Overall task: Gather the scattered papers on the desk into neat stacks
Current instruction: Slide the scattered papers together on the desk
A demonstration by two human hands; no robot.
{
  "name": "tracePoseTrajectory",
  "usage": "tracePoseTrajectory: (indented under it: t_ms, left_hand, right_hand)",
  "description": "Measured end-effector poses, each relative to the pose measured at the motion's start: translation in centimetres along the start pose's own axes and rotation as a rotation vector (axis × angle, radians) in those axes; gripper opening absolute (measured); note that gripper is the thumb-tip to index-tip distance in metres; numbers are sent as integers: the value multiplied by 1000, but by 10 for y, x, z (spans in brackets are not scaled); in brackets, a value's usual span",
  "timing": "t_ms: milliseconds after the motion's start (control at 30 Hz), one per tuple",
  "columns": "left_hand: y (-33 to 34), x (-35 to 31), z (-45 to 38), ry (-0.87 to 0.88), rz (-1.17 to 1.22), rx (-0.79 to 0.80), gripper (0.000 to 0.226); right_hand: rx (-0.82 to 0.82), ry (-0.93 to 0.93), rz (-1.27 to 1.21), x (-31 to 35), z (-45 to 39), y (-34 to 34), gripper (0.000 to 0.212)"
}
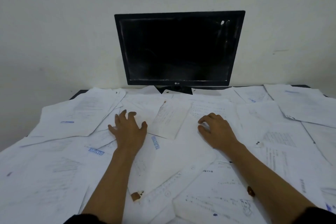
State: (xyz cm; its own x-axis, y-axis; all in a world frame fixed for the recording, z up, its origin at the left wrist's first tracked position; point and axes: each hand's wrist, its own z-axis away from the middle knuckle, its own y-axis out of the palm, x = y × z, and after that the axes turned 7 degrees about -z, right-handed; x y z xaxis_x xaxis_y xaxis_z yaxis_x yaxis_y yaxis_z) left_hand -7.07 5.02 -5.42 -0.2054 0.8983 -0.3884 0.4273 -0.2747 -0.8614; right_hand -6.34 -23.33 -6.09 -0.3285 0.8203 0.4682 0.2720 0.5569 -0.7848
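Progress: none seen, no stack formed | papers (181, 169) scattered across table | left hand (128, 129) spread flat, right hand (215, 131) loosely curled, nothing held

papers (54, 151) covering desk (76, 94), monitor (179, 47) behind

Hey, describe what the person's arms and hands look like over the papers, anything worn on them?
Both forearms are bare. The left hand and right hand wear no gloves, and no rings or watch show. Dark sleeve edges appear only at the bottom of the view, near the elbows.
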Motion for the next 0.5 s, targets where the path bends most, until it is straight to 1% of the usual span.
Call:
tracePoseTrajectory:
  t_ms: [100,167,233,267,333,400,433,500]
  left_hand:
    - [-5,12,-6,-114,-107,74,61]
    - [-9,21,-9,-191,-167,134,69]
    - [-16,31,-13,-296,-161,139,75]
    - [-19,37,-16,-350,-145,123,76]
    - [-25,52,-22,-447,-112,95,79]
    - [-27,67,-25,-497,-89,124,80]
    - [-26,74,-25,-500,-99,153,81]
    - [-24,80,-26,-485,-142,192,89]
  right_hand:
    - [25,-2,28,1,0,-2,20]
    - [87,24,119,6,-2,-3,23]
    - [143,67,233,17,-6,-2,27]
    - [142,81,235,24,-7,0,29]
    - [72,55,143,39,-6,8,30]
    - [-26,-24,47,52,-1,21,25]
    - [-44,-52,15,56,3,28,23]
    - [-28,-74,-32,58,8,36,19]
